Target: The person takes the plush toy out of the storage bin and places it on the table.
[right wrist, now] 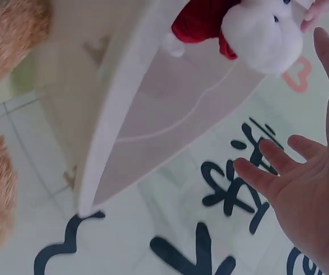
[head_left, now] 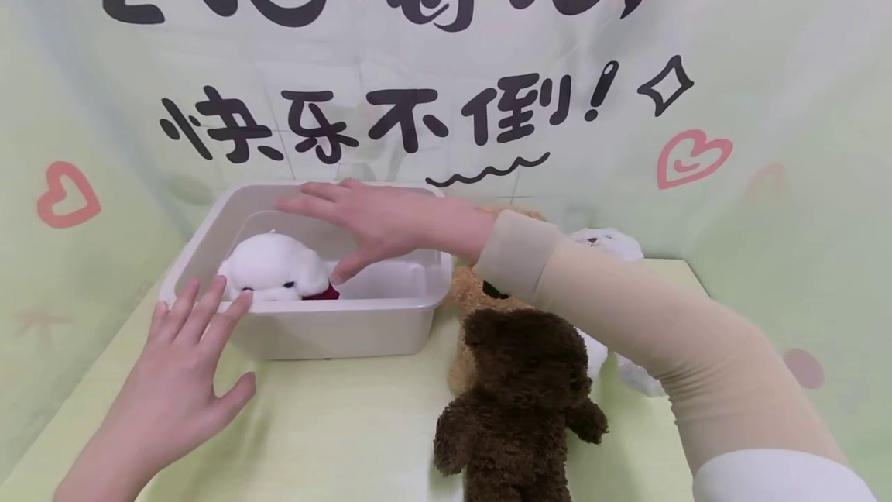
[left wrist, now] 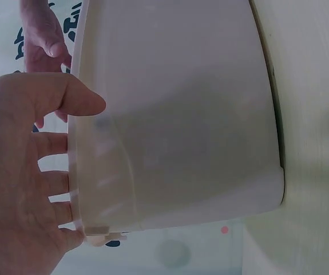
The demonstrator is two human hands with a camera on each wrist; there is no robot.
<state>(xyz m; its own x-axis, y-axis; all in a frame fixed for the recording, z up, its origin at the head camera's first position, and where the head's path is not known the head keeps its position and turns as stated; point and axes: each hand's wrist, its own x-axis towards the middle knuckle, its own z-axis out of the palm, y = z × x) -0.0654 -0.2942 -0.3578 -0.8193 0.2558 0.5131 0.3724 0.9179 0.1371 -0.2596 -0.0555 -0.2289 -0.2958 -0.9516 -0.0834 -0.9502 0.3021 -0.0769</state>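
A white plush toy [head_left: 275, 262] with dark eyes and red clothing [right wrist: 201, 22] sits at the left end of a pale plastic bin [head_left: 334, 331]. My left hand [head_left: 177, 378] is at the bin's front left corner, its spread fingers [head_left: 209, 308] reaching over the rim. In the left wrist view, the thumb [left wrist: 81, 97] lies over the outer wall. My right hand [head_left: 369, 219] hovers above the bin, just right of the white toy's head, with fingers spread and nothing held. In the right wrist view, a gap shows between the right hand [right wrist: 307, 195] and the toy.
Right of the bin, a dark brown plush bear [head_left: 526, 401] lies on the pale table [head_left: 334, 432]. Behind it are a tan plush toy [head_left: 470, 293] and a white plush toy [head_left: 613, 242], partly hidden by the right arm. A printed cloth backdrop [head_left: 390, 60] stands behind.
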